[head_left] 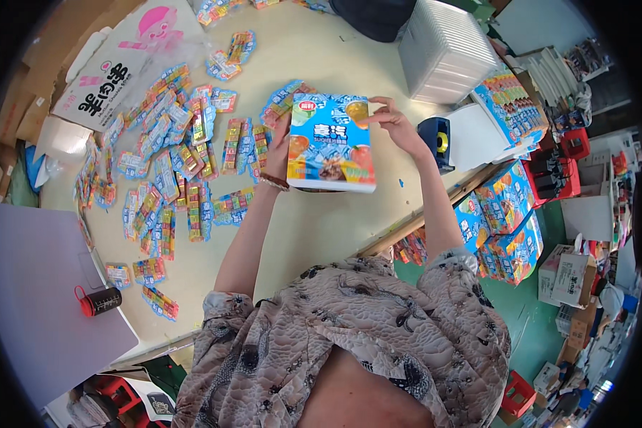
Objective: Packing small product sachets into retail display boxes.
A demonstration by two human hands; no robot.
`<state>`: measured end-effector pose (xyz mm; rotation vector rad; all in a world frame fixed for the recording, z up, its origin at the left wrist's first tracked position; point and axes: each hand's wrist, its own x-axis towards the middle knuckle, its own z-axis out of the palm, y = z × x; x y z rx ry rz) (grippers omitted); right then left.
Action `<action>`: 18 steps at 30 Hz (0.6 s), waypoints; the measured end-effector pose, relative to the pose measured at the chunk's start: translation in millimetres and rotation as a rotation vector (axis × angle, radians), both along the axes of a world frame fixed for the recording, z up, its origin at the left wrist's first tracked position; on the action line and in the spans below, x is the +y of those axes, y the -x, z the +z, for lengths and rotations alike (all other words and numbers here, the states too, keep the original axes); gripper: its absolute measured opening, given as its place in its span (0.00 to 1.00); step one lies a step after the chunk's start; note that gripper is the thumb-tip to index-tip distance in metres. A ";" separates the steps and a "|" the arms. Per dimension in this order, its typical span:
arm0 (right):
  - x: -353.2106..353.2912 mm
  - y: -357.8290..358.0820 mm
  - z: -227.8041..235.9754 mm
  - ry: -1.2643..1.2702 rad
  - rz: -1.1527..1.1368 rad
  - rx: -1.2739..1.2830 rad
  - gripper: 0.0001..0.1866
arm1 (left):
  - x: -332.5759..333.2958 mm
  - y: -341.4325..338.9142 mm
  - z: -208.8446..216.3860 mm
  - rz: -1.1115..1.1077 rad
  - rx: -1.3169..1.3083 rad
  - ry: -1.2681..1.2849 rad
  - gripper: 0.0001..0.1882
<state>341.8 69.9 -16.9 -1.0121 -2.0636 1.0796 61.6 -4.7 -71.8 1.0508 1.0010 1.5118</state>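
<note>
A blue cardboard display box (329, 146) with fruit pictures is held over the table, its printed face up. My left hand (281, 150) grips its left edge, with part of the fingers hidden behind it. At the upper right corner my right hand (395, 127) has its fingers apart, the fingertips at the edge of the box; whether they press on it I cannot tell. Small candy packs (167, 121) with blue and multicoloured wrapping lie strewn to the left, and one pack (282, 102) lies just beyond my left hand.
At the far right stands a stack of clear plastic trays (446, 53). A blue tape dispenser (435, 143) sits near the table's right edge. Filled blue boxes (510, 196) are piled beyond that edge. At the left are a white printed carton (125, 64) and a black-and-red bottle (100, 301).
</note>
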 end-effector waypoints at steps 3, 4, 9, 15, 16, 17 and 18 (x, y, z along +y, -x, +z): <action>-45.6 13.0 27.2 -0.061 -0.046 -0.188 0.20 | -15.9 35.0 -1.3 0.023 -0.221 0.232 0.26; -60.1 14.6 30.2 -0.053 -0.074 -0.222 0.20 | -23.8 34.0 5.8 0.026 -0.223 0.237 0.26; -115.6 25.7 37.9 0.352 -0.154 0.051 0.32 | -68.4 23.4 68.6 -0.313 0.320 0.111 0.34; -127.9 25.5 44.8 0.435 -0.080 0.379 0.36 | -75.0 37.3 60.1 -0.400 0.501 0.018 0.34; -126.9 24.3 43.7 0.436 -0.080 0.380 0.36 | -77.2 33.3 63.0 -0.329 0.554 -0.003 0.33; -126.1 23.1 42.7 0.284 -0.067 0.231 0.37 | -79.8 28.5 66.6 -0.257 0.606 -0.024 0.31; -125.7 22.1 41.9 0.133 -0.055 0.081 0.38 | -83.5 22.9 71.4 -0.258 0.606 -0.022 0.31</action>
